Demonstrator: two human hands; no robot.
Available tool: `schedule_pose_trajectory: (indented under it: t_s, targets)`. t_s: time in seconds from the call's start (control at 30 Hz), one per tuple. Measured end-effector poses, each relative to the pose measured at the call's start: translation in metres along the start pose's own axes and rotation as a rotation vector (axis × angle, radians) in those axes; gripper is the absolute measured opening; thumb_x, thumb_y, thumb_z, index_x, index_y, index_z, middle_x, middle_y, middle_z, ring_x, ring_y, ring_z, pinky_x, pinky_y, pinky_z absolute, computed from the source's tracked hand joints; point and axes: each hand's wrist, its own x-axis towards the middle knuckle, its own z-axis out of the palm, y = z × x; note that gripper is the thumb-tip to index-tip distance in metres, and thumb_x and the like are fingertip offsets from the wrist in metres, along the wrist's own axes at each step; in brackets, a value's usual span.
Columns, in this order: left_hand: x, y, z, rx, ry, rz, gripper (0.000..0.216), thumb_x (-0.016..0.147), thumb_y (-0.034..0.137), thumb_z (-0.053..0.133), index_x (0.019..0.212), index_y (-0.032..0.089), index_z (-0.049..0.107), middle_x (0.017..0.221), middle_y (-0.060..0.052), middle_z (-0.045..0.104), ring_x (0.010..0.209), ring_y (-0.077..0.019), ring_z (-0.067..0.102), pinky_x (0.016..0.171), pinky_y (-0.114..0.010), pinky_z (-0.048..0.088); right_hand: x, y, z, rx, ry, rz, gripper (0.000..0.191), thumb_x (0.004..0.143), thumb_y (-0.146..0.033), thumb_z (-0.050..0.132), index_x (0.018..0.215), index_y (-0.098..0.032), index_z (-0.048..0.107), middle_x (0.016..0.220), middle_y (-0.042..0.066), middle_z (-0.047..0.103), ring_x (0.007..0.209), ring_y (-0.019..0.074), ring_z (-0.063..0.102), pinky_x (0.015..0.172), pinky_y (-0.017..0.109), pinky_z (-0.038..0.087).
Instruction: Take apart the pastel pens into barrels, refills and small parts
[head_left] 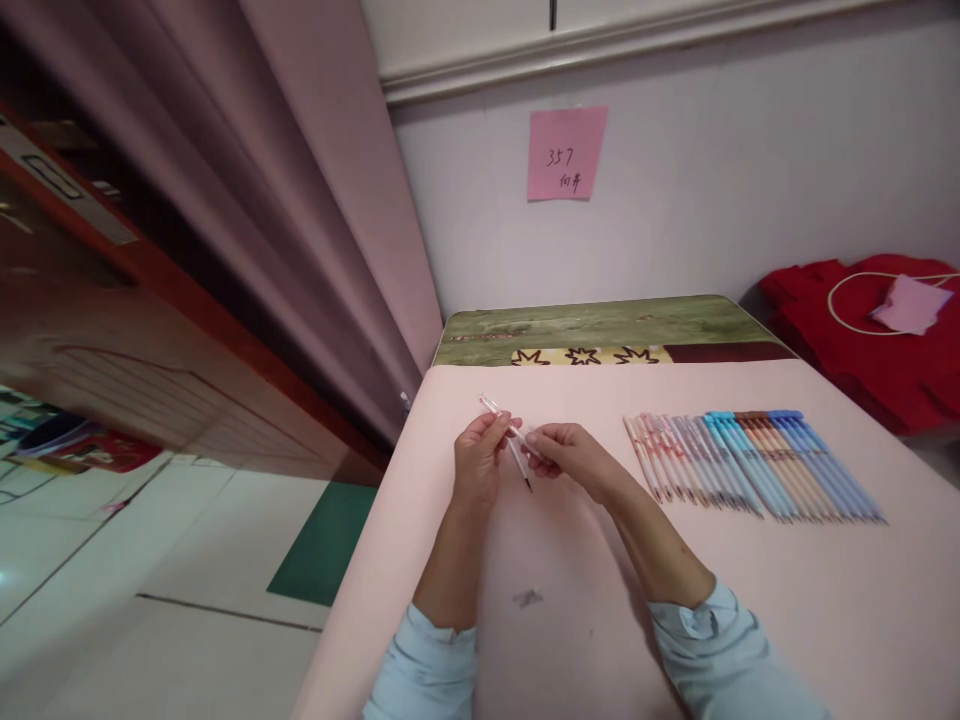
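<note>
Over the pink-covered table [577,620], my left hand [480,455] pinches a clear, pinkish pen [490,404] whose upper end points away to the left. Close beside it, my right hand [566,455] has thumb and fingers closed at the pen's lower part; the grip hides exactly where they meet it. A thin white refill [520,467] with a dark tip slants down below the fingers. Whether it is joined to the pen, I cannot tell. To the right lies a neat row of pens [750,465], running from pink and grey through light blue and brown to darker blue.
A small grey smudge or scrap [528,598] is on the table between my forearms. Behind the cover shows a green patterned tabletop [600,322] against the wall, with a pink note [566,155] above. Red fabric [832,350] sits at right; a purple curtain [322,200] hangs at left.
</note>
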Motion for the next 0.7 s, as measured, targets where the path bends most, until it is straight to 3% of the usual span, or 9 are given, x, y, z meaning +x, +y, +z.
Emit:
schedule_pose_trajectory:
  t_s: [0.1, 0.2, 0.27, 0.37, 0.43, 0.53, 0.6, 0.7]
  targets:
    - [0.0, 0.0003, 0.0005, -0.006, 0.006, -0.004, 0.026, 0.066, 0.033, 0.08, 0.08, 0.013, 0.069, 0.076, -0.005, 0.071, 0.06, -0.0067, 0.052, 0.059, -0.021, 0.039, -0.0008, -0.0011, -0.0006, 0.038, 0.058, -0.017, 0.047, 0.061, -0.05, 0.083, 0.086, -0.019, 0.057, 0.07, -0.002, 0.062, 0.06, 0.0104, 0.057, 0.055, 0.021, 0.043]
    - [0.0, 0.0007, 0.001, -0.008, 0.002, -0.002, 0.027, 0.066, 0.033, 0.081, 0.08, 0.013, 0.069, 0.078, -0.005, 0.071, 0.06, -0.0062, 0.052, 0.059, -0.021, 0.04, -0.0014, -0.0019, -0.0006, 0.005, 0.002, 0.035, 0.047, 0.077, -0.062, 0.064, 0.089, -0.017, 0.062, 0.066, 0.0, 0.062, 0.053, 0.0101, 0.055, 0.05, 0.022, 0.041]
    - [0.0, 0.0007, 0.0012, -0.001, 0.003, -0.007, 0.027, 0.066, 0.033, 0.081, 0.08, 0.013, 0.069, 0.078, -0.005, 0.072, 0.06, -0.0064, 0.052, 0.059, -0.021, 0.04, -0.0009, -0.0014, -0.0005, -0.017, -0.034, 0.042, 0.051, 0.081, -0.065, 0.055, 0.081, -0.014, 0.063, 0.06, 0.0, 0.059, 0.049, 0.0093, 0.051, 0.048, 0.022, 0.039]
    - [-0.0001, 0.0005, 0.0016, 0.005, 0.012, -0.01, 0.027, 0.065, 0.033, 0.081, 0.078, 0.013, 0.069, 0.076, -0.005, 0.071, 0.063, -0.0082, 0.056, 0.06, -0.021, 0.04, 0.0002, -0.0008, -0.0005, 0.026, 0.012, -0.015, 0.043, 0.067, -0.054, 0.076, 0.077, -0.017, 0.057, 0.062, -0.003, 0.058, 0.054, 0.0093, 0.053, 0.053, 0.022, 0.042]
    - [-0.0003, 0.0005, 0.0017, -0.005, 0.017, -0.008, 0.026, 0.066, 0.033, 0.081, 0.078, 0.014, 0.069, 0.076, -0.005, 0.071, 0.065, -0.0092, 0.058, 0.061, -0.022, 0.041, -0.0001, -0.0013, -0.0006, 0.061, 0.049, -0.03, 0.048, 0.057, -0.047, 0.085, 0.084, -0.019, 0.056, 0.068, -0.004, 0.059, 0.06, 0.0103, 0.056, 0.056, 0.023, 0.045]
    - [-0.0006, 0.0007, 0.0018, -0.016, 0.013, -0.004, 0.025, 0.067, 0.032, 0.08, 0.08, 0.013, 0.069, 0.079, -0.005, 0.072, 0.063, -0.0081, 0.056, 0.061, -0.022, 0.04, -0.0014, -0.0028, -0.0005, 0.032, 0.013, 0.037, 0.046, 0.071, -0.059, 0.072, 0.09, -0.018, 0.06, 0.068, -0.001, 0.062, 0.057, 0.0112, 0.058, 0.053, 0.023, 0.045]
    - [-0.0007, 0.0007, 0.002, -0.006, 0.005, -0.003, 0.025, 0.068, 0.032, 0.08, 0.08, 0.013, 0.069, 0.079, -0.006, 0.072, 0.061, -0.0072, 0.053, 0.061, -0.022, 0.04, -0.0018, -0.0032, -0.0004, -0.005, -0.026, 0.067, 0.051, 0.08, -0.066, 0.057, 0.083, -0.015, 0.063, 0.063, 0.001, 0.06, 0.051, 0.0102, 0.055, 0.049, 0.022, 0.043]
    - [-0.0007, 0.0004, 0.0025, 0.007, 0.01, -0.005, 0.025, 0.067, 0.033, 0.08, 0.079, 0.013, 0.069, 0.078, -0.006, 0.072, 0.062, -0.008, 0.055, 0.062, -0.022, 0.04, -0.0015, -0.0029, -0.0008, -0.011, -0.009, 0.04, 0.047, 0.074, -0.063, 0.066, 0.076, -0.016, 0.059, 0.062, 0.0, 0.06, 0.053, 0.0097, 0.056, 0.051, 0.022, 0.044]
